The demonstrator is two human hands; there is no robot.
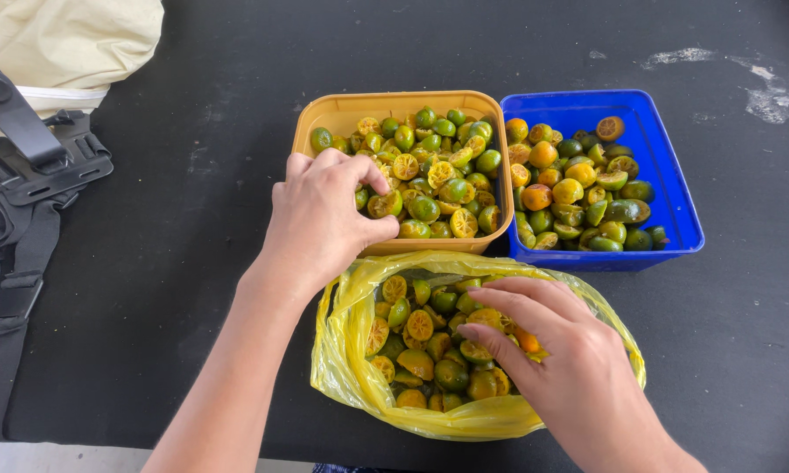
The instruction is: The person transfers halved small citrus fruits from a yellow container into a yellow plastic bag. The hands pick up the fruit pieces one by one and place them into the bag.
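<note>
My left hand (320,219) reaches into the tan tub (324,112), its fingers curled around a halved citrus fruit (384,204) at the tub's near left side. The tub is heaped with several halved green and orange citrus fruits (434,171). My right hand (556,350) is inside the open yellow plastic bag (346,350) in front of the tub, fingers pinching among the cut halves (421,337) lying there. What the fingertips grip is hidden.
A blue tub (670,197) holding more citrus halves and whole fruits stands right of the tan tub. Everything rests on a black tabletop (193,219). Black straps and a buckle (22,166) and a cream cloth bundle (70,39) lie at the left.
</note>
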